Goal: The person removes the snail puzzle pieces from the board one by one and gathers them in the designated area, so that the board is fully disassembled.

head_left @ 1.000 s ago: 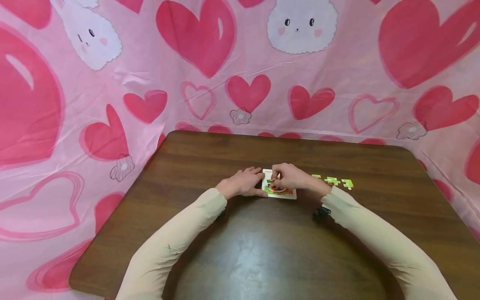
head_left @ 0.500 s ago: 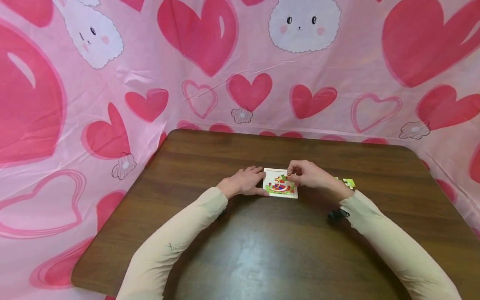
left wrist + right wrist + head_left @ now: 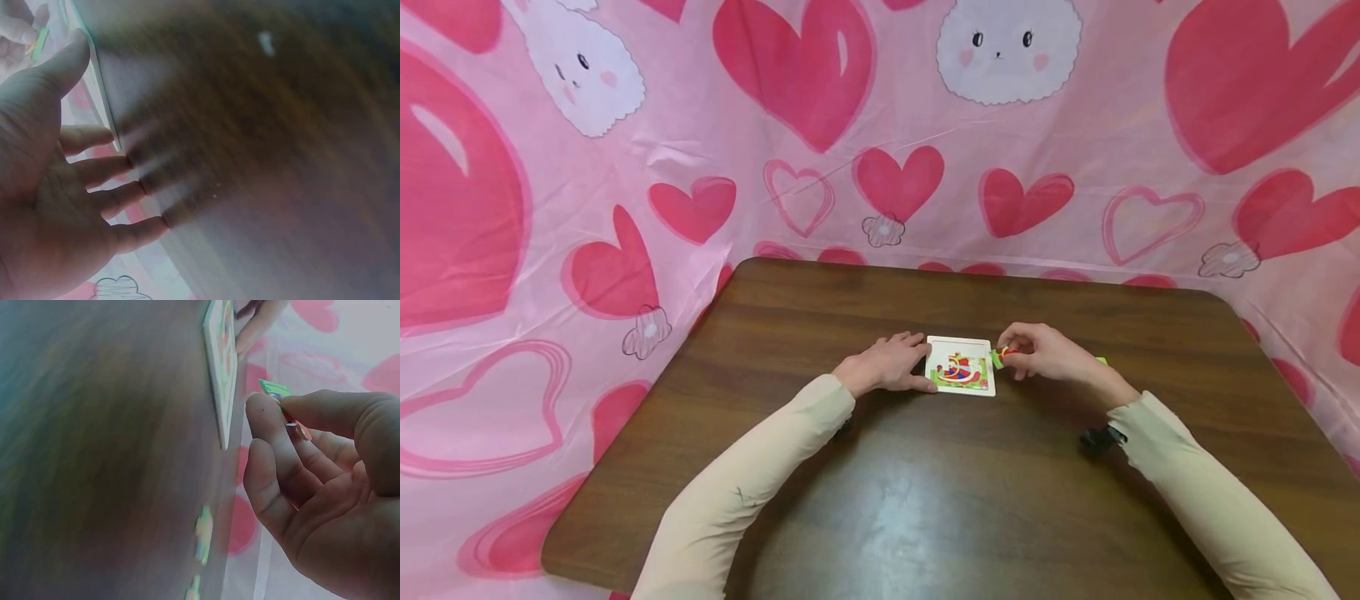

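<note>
A white-framed jigsaw puzzle tray (image 3: pixel 957 346) lies on the table, its lower part filled with a red, blue and green picture and its upper part pale and bare. At its left edge, my left hand (image 3: pixel 886 365) rests with spread fingers, the thumb by the near corner. Just right of the tray, my right hand (image 3: pixel 1048 357) pinches a green and red puzzle piece (image 3: pixel 997 358) between thumb and fingers. The right wrist view shows that puzzle piece (image 3: pixel 275 388) tilted, raised off the tabletop, partly covered by the fingertips.
Loose puzzle pieces (image 3: pixel 204 536) lie on the table to the tray's right, mostly hidden behind the right forearm in the head view. The brown table (image 3: pixel 887 500) backs onto a pink heart-patterned cloth (image 3: pixel 820 192).
My right hand has moved right, from over the tray to just beyond its right edge, carrying the puzzle piece and uncovering the picture. My left hand has stayed at the tray's left edge.
</note>
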`<state>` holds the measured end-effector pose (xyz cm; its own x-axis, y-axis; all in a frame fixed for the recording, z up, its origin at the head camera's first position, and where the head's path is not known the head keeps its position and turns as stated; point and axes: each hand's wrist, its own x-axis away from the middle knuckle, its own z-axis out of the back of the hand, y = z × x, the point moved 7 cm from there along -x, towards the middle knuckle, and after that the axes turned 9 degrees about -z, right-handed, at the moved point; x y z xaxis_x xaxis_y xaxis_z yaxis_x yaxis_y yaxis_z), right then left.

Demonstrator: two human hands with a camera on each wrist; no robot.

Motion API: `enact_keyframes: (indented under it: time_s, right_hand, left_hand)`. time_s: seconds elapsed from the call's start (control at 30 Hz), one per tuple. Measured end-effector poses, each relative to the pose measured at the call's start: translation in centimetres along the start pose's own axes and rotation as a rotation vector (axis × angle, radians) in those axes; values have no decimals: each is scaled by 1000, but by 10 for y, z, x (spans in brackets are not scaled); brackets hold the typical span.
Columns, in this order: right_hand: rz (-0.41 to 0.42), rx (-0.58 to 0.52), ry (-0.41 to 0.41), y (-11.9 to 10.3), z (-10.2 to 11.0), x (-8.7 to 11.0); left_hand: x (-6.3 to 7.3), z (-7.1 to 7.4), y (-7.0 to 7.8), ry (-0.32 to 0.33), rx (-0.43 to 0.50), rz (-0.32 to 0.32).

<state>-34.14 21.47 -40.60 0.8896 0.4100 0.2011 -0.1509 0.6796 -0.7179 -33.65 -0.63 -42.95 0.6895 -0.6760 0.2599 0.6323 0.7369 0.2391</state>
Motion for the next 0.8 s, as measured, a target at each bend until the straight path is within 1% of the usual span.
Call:
enact_keyframes:
  time_s: [0.27,0.5,0.67,0.8]
  right_hand:
    - [-36,-2,-10,20,8,10]
    - [-66,29,-27,33,9,16]
    - [-98,30,-68,39,8,21]
    - [-117,52,-74,41,10,23]
  left_hand:
    - [0,-1,-1,6,15,-3]
    - [1,-2,-3,19,11,1]
    - [2,-3,-4,10,10,11]
    - [1,-2,-3,10,7,8]
